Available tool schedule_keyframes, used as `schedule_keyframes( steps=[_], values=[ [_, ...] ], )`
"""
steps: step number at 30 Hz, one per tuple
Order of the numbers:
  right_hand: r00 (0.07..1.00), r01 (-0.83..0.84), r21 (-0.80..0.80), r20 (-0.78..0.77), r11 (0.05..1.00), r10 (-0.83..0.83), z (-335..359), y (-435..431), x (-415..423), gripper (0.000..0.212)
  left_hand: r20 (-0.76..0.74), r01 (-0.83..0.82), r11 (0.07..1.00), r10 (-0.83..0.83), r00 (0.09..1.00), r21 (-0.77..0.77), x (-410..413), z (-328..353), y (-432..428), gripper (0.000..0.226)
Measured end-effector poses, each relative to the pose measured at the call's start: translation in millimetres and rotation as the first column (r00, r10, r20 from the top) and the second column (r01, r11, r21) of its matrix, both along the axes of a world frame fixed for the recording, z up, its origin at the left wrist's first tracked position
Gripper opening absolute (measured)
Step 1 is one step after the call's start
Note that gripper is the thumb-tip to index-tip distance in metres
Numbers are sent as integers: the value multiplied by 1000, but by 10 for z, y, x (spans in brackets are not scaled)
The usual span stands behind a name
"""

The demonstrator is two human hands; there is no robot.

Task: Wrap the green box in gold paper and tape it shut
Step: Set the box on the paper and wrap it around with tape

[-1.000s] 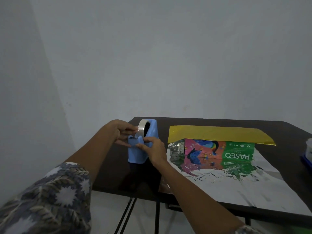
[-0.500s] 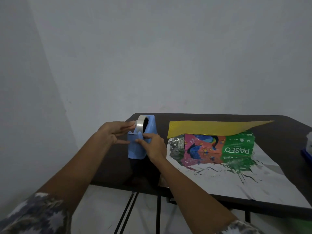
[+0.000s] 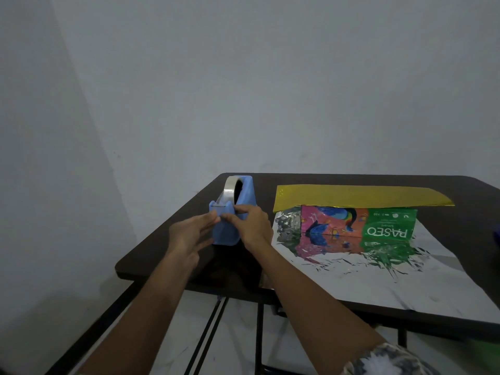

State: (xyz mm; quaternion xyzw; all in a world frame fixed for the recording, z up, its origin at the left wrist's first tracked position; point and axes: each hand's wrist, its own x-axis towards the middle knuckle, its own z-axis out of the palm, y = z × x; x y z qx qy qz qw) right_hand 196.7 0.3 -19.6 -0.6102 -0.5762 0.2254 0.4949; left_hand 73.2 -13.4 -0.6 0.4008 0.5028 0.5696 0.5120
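Dispenser: blue plastic, left of box.
Box: glossy carton under gold paper.
Left hand: released, touching dispenser.
Right hand: grasping dispenser.

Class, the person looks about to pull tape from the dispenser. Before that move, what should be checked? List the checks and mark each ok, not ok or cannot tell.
1. Tape roll seated in the blue dispenser: ok.
2. Dispenser upright on the table: ok.
3. Dispenser steadied: ok, the right hand grips its front.
4. Tape end pinched by the left hand: cannot tell, its fingertips are at the cutter.
5. Gold paper folded over the top of the green box: ok.
6. Box front covered: not ok, it is bare.
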Motion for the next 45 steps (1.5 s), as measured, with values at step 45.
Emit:
schedule_keyframes(
  steps=[45],
  values=[
    [998,-59,-51,27,997,61,0,-4,63,41,-134,13,1000,-15,991,-17,-32,70,97,12]
  ],
)
